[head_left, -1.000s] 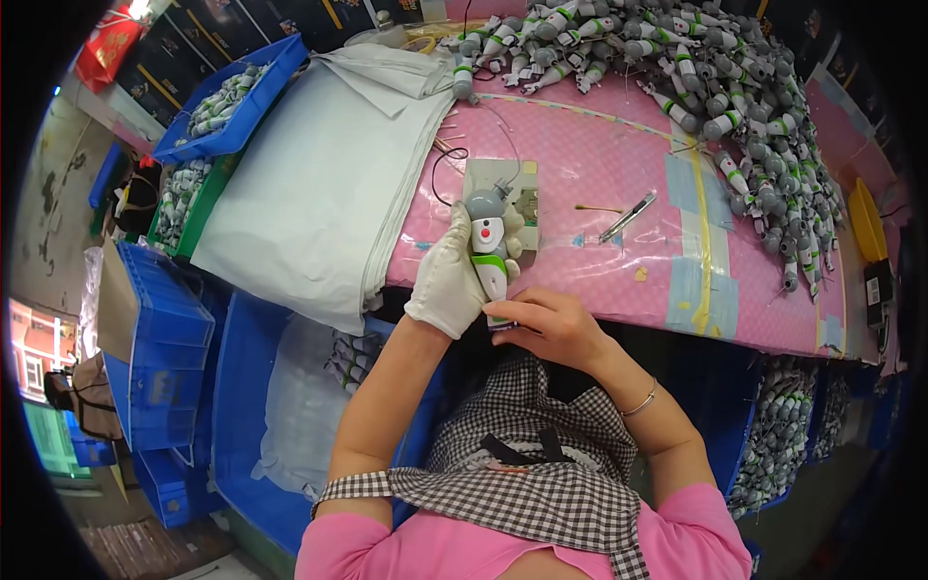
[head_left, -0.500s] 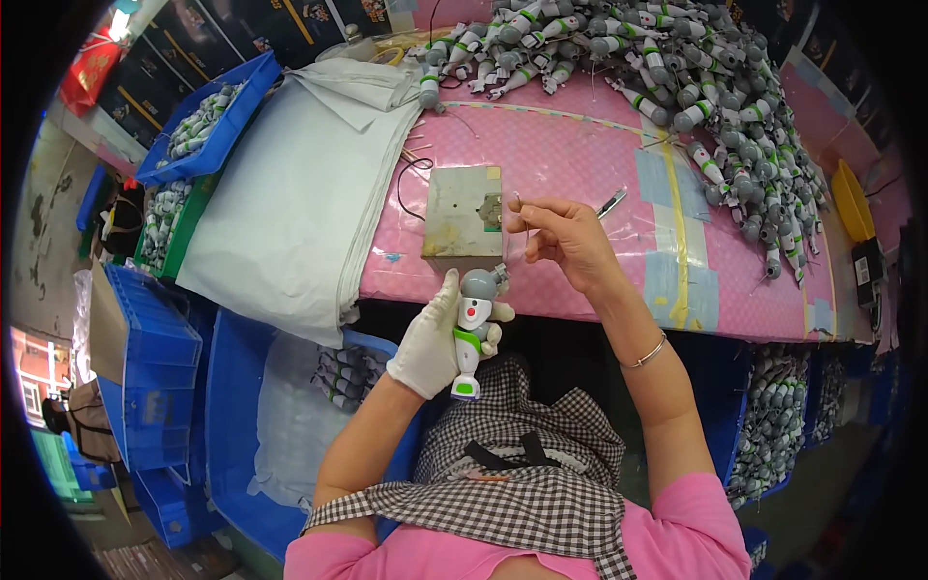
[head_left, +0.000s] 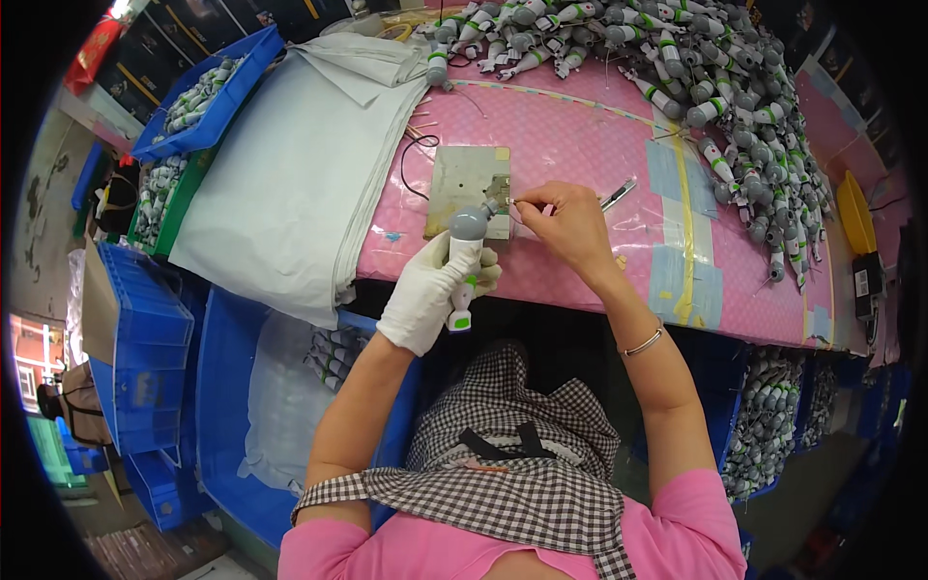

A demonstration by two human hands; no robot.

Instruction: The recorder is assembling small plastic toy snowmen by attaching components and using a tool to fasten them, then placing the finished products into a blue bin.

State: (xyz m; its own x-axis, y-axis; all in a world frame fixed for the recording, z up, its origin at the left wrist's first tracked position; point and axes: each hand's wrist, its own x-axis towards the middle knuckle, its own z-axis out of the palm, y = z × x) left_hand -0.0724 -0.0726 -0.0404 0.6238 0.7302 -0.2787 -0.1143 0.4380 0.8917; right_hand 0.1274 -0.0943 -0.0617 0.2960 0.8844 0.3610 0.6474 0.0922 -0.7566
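My left hand (head_left: 418, 302), in a white glove, is closed around a white, grey and green toy-like figure (head_left: 469, 225). Its round grey end tilts up and away from me, while the green-marked end points back toward my lap. That grey end meets the fixture on a squarish metal block (head_left: 456, 172) on the table. Bare, my right hand (head_left: 563, 220) pinches at the block's right edge, beside the figure's tip. What lies between its thumb and finger is too small to name.
Pink sheeting covers the table (head_left: 570, 145). A large pile of similar figures (head_left: 744, 145) fills the far right. White sheets (head_left: 290, 184) lie at left, near a blue tray (head_left: 242, 92) of figures. A pen-like tool (head_left: 619, 193) lies beyond my right hand. Blue bins (head_left: 217, 387) stand below.
My left hand has lifted the figure up and away from me, bringing its grey end onto the metal block. My right hand has come down close to the figure's tip.
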